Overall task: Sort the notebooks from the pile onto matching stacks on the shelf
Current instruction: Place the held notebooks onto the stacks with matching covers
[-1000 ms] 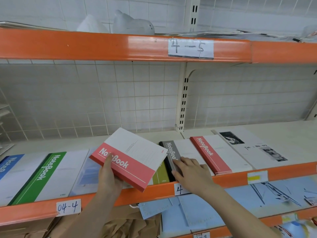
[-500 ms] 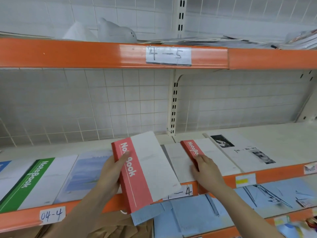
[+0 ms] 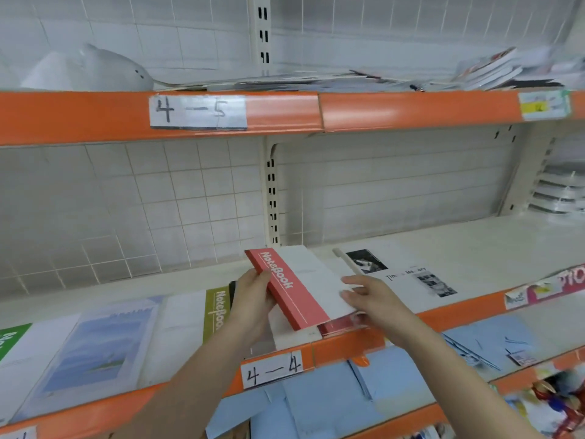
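Left hand (image 3: pixel 253 299) grips red notebook (image 3: pixel 297 293) by its spine over the red stack (image 3: pixel 343 326) on shelf (image 3: pixel 348 346); right hand (image 3: pixel 376 301) fingers loosely spread on cover's right edge — square edges to stack before letting go; lower flat, don't slide.

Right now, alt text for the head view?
Two hands lay a red-banded notebook onto a matching red stack on an orange-edged shelf: left hand grips its spine, right hand rests open on the cover.
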`<state>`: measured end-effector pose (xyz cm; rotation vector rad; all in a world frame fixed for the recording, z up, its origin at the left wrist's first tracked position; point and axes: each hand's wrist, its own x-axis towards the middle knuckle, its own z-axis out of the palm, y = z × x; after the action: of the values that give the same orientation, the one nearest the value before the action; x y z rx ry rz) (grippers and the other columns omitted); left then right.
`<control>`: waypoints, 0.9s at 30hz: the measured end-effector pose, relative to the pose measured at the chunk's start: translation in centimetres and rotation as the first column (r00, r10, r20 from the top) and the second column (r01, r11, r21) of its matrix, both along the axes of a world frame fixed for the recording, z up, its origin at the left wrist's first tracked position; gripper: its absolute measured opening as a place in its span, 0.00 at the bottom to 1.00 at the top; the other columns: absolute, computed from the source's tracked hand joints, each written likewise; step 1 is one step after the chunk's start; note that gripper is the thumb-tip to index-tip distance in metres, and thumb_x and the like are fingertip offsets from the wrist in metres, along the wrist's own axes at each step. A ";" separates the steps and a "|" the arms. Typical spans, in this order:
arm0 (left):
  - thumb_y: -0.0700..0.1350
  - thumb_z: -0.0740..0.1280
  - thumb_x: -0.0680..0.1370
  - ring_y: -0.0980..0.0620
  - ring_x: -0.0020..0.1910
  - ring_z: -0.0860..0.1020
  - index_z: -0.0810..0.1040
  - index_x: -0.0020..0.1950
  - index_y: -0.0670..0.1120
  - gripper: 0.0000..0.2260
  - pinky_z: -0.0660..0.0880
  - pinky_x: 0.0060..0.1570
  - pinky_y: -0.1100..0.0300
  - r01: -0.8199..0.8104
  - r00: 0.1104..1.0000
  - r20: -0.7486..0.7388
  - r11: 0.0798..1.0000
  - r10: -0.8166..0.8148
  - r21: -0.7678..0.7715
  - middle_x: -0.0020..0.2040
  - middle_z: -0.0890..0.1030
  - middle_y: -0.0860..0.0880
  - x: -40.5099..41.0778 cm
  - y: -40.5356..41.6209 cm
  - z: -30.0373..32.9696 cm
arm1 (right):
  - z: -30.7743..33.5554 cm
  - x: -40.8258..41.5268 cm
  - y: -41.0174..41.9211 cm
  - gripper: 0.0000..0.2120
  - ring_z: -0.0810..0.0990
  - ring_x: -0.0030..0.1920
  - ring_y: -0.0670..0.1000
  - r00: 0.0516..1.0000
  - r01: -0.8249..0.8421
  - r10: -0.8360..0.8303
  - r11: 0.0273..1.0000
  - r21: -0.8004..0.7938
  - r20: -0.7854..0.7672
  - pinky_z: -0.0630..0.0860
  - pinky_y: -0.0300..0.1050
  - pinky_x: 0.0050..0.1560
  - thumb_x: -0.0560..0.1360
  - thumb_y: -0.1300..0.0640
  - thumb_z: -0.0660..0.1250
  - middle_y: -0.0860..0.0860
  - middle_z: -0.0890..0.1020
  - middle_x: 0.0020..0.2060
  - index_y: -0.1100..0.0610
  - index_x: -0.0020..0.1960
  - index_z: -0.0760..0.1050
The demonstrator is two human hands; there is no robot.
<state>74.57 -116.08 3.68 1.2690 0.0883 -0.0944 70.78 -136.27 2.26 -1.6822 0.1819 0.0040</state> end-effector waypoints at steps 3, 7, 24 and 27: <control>0.39 0.64 0.80 0.45 0.60 0.77 0.68 0.65 0.40 0.15 0.74 0.54 0.59 0.075 0.996 0.037 0.985 -0.082 0.154 0.59 0.79 0.45 -0.4 -2.8 0.3 | -0.6 1.3 -2.8 0.14 0.75 0.34 0.50 0.975 0.210 -0.200 0.972 -0.104 0.100 0.74 0.39 0.31 0.79 0.65 0.61 0.57 0.78 0.44 0.64 0.64 0.72; 0.37 0.64 0.79 0.52 0.62 0.70 0.66 0.70 0.40 0.19 0.66 0.57 0.66 0.042 0.973 0.167 0.840 -0.157 0.540 0.59 0.71 0.51 -0.7 -5.1 -0.8 | -2.5 2.5 -4.2 0.16 0.80 0.41 0.55 0.974 0.225 -0.200 0.879 -0.421 0.104 0.75 0.48 0.47 0.79 0.64 0.60 0.58 0.79 0.50 0.63 0.66 0.70; 0.57 0.67 0.76 0.52 0.69 0.64 0.62 0.75 0.48 0.30 0.59 0.68 0.62 -0.185 0.900 0.272 0.265 -0.341 0.946 0.69 0.69 0.50 -1.9 -5.8 -7.6 | -5.5 3.5 -4.9 0.11 0.72 0.41 0.57 0.976 0.204 -0.072 0.619 -0.758 0.204 0.65 0.43 0.36 0.76 0.67 0.58 0.53 0.71 0.37 0.55 0.39 0.70; 0.58 0.68 0.75 0.52 0.68 0.65 0.67 0.71 0.50 0.28 0.60 0.67 0.60 -0.255 0.911 0.322 0.261 -0.259 0.931 0.66 0.73 0.52 -2.1 -6.0 -8.0 | -5.7 3.2 -4.8 0.10 0.69 0.40 0.54 0.969 0.230 -0.077 0.622 -0.748 0.234 0.59 0.39 0.32 0.76 0.67 0.59 0.49 0.69 0.34 0.54 0.40 0.69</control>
<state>72.49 -122.11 -4.37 2.5721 -0.3037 0.3123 73.96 -141.10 -3.45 -2.5221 0.2058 -0.4188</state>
